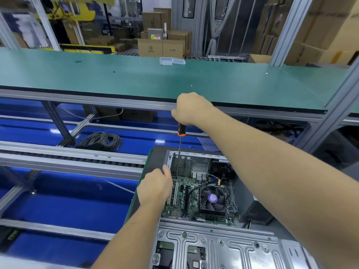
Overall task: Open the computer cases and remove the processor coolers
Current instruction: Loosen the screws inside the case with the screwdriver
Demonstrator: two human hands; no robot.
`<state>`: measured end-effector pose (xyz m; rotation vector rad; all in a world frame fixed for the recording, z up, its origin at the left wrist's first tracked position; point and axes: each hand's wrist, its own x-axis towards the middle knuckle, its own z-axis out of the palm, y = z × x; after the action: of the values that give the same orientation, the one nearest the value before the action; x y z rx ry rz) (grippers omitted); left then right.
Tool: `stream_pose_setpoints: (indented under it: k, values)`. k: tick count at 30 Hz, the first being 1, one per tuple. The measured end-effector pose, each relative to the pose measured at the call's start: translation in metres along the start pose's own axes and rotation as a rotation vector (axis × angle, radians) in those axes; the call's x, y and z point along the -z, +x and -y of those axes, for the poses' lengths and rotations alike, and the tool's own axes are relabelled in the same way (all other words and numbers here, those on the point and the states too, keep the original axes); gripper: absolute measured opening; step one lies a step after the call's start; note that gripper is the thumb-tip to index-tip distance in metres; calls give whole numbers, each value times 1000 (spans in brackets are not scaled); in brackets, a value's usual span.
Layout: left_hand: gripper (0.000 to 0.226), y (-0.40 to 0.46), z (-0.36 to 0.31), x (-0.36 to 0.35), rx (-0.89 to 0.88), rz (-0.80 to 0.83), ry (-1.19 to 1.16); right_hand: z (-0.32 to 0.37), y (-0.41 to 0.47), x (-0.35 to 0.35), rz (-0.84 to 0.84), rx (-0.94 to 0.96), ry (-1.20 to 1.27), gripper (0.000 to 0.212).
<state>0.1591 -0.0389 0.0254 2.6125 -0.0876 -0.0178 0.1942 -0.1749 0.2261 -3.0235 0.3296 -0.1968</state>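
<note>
Green-topped workbench (136,78), blue floor (58,193) below — cardboard boxes (161,47) behind

Two bare, sleeveless forearms (272,162)

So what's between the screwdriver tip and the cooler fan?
In the head view, bare motherboard lies between the screwdriver and the cooler fan, crossed by a black cable looping toward the fan.

Computer case (213,245) on dark pallet (155,160), seemingly.
</note>
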Motion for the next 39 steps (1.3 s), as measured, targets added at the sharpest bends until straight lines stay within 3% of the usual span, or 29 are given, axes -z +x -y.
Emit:
stream_pose_setpoints:
  k: [3, 6, 11, 18, 25, 29, 32, 35, 39]
  values:
    - [60, 1, -1, 0, 2, 7, 9, 4, 0, -12, -97, -105, 101, 45]
    - [60, 1, -1, -1, 3, 7, 15, 8, -3, -18, -184, -134, -10, 52]
    - [56, 1, 1, -2, -18, 6, 42, 7, -14, -26, -290, 36, -29, 30]
    - [57, -1, -1, -3, -52, -9, 67, -8, -7, -24, -215, 338, 38, 21]
    - [58, 0, -1, -2, -52, 6, 85, -21, 2, -21, -122, 409, 118, 16]
    - [58, -2, 0, -1, -49, 14, 76, -11, 5, -17, -98, 491, 71, 26]
    - [59, -2, -1, 2, -46, 24, 68, 3, 9, -13, -12, 556, 32, 20]
    - [58, -2, -2, 4, -43, 29, 63, 6, 13, -7, 85, 561, 40, 15]
    - [57, -2, -3, 4, -47, 23, 56, -11, 10, 0, 94, 453, 61, 25]
